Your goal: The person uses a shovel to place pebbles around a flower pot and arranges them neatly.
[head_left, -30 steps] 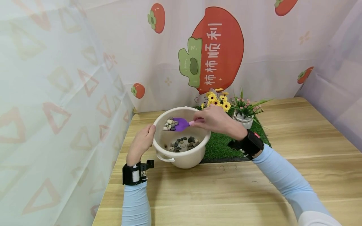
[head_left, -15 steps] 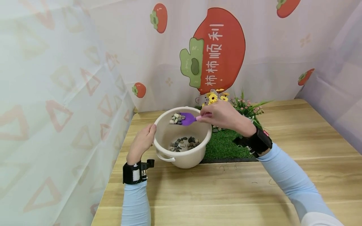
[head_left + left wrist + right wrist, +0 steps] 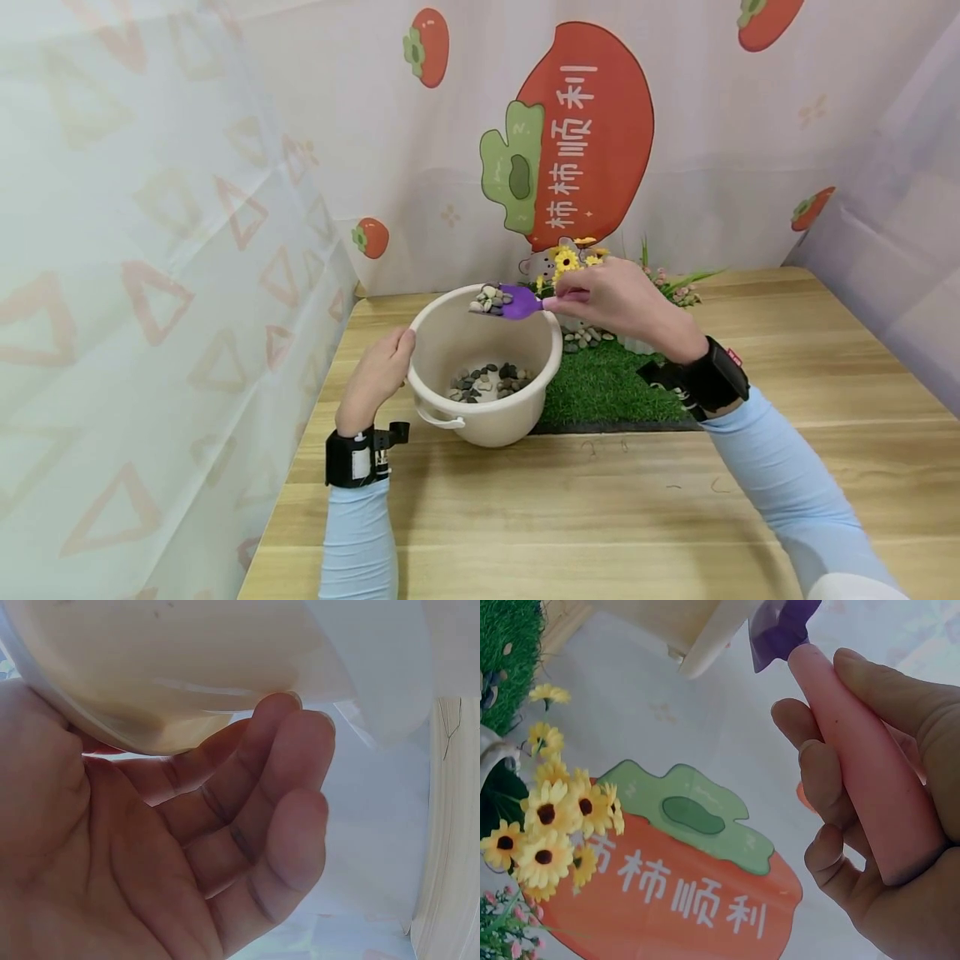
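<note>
A cream bucket (image 3: 491, 422) stands on the table with several dark and light pebbles (image 3: 467, 385) at its bottom. The left hand (image 3: 375, 375) grips its left rim; in the left wrist view the curled fingers (image 3: 300, 757) lie against the bucket's outer side (image 3: 225, 645). The right hand (image 3: 630, 304) pinches the pink handle (image 3: 870, 772) of a small shovel, whose purple blade (image 3: 519, 302) carries a heap of pebbles (image 3: 489, 298) over the bucket's far right rim.
Right of the bucket lies a green turf mat (image 3: 607, 392). Yellow flowers (image 3: 547, 814) and a pink-flowered plant (image 3: 684, 292) stand at its back, with loose pebbles (image 3: 587, 337) beside them. A printed cloth (image 3: 420, 167) hangs behind the wooden table (image 3: 525, 517).
The right hand has moved to the right and up, carrying the loaded shovel from inside the bucket's left part to its far right rim. The left hand has stayed on the rim.
</note>
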Demonstrator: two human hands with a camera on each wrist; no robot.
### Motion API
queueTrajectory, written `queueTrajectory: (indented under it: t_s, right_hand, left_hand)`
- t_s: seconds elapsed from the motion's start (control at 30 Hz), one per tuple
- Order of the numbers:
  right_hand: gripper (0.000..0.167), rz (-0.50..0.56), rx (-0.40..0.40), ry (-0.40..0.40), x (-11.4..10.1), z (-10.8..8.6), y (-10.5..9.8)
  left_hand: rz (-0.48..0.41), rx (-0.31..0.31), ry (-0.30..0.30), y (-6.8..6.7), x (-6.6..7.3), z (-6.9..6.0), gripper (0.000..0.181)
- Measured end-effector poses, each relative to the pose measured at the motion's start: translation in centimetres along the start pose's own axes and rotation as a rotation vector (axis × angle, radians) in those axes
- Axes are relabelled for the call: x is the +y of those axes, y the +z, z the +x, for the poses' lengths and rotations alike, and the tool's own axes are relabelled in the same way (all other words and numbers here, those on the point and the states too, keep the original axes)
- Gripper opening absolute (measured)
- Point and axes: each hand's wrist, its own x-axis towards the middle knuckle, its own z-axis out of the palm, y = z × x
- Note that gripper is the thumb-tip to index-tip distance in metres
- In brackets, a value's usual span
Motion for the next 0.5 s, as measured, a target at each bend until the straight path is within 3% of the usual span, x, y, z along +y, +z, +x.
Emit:
queueTrajectory:
  t_s: [0.5]
  right_hand:
    - [0.013,-0.05,0.003,0.13,1.9,-2.1,-1.9]
  left_hand:
    - [-0.006,-0.004,-0.013,0.1,-0.1,0.1,0.049]
